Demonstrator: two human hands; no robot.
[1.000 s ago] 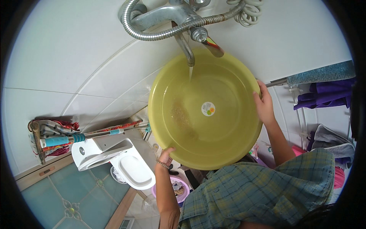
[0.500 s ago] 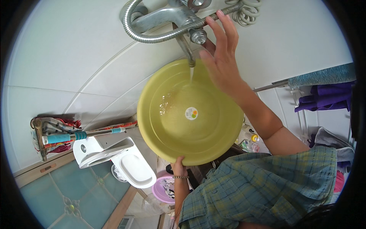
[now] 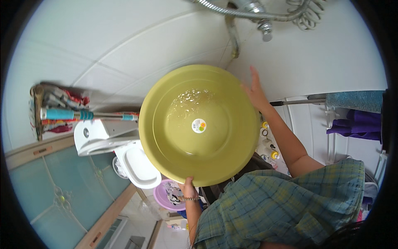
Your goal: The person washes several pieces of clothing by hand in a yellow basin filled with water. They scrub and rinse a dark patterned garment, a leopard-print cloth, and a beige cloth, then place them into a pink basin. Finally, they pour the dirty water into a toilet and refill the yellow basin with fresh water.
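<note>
A large yellow-green basin (image 3: 244,137) with a round sticker (image 3: 199,125) on its bottom is held up in front of me. Rippling water (image 3: 192,101) glints inside it. My left hand (image 3: 189,190), with a beaded bracelet at the wrist, grips the near rim, its thumb over the edge. At the far right rim, my right hand (image 3: 256,93) is open, fingers stretched out; whether it touches the rim I cannot tell. Beyond the basin, no stream shows from the metal tap spout (image 3: 235,45). The tap knob (image 3: 265,31) and metal hose (image 3: 248,15) are above it.
A white toilet (image 3: 139,164) with raised lid stands at left, beside a mop with a blue handle (image 3: 62,114). Below are a pink basin with cloth (image 3: 161,203) and a glass-panelled door (image 3: 45,186). Bottles (image 3: 273,154) and hanging towels (image 3: 356,103) lie toward the right.
The water stream has stopped. My right hand has left the tap and come down to the basin's right rim. The basin has moved away from the spout, my left hand still gripping it.
</note>
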